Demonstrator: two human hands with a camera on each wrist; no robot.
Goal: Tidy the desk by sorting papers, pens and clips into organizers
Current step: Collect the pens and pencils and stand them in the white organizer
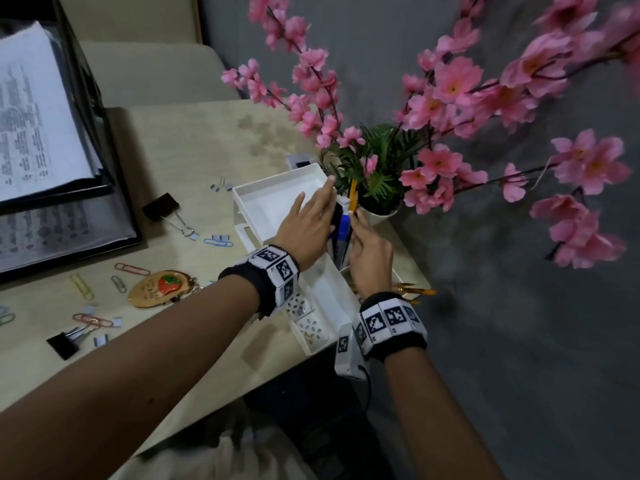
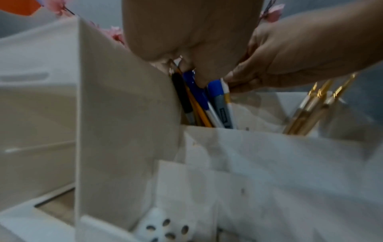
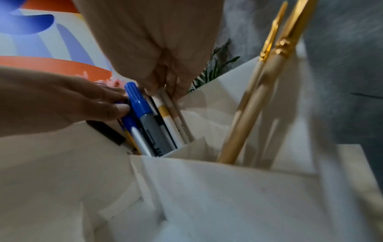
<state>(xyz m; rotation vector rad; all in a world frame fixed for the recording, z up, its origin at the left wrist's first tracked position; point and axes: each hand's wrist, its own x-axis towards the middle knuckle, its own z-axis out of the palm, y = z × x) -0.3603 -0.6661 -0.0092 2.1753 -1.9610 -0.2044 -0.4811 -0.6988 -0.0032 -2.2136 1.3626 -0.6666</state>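
The left hand (image 1: 306,225) rests flat, fingers straight, on the white organizer (image 1: 277,206) at the surface's far right. Just right of it, the right hand (image 1: 370,252) pinches pens (image 3: 165,117) standing in the organizer's pen compartment; gold pens (image 3: 248,106) stand nearer right.
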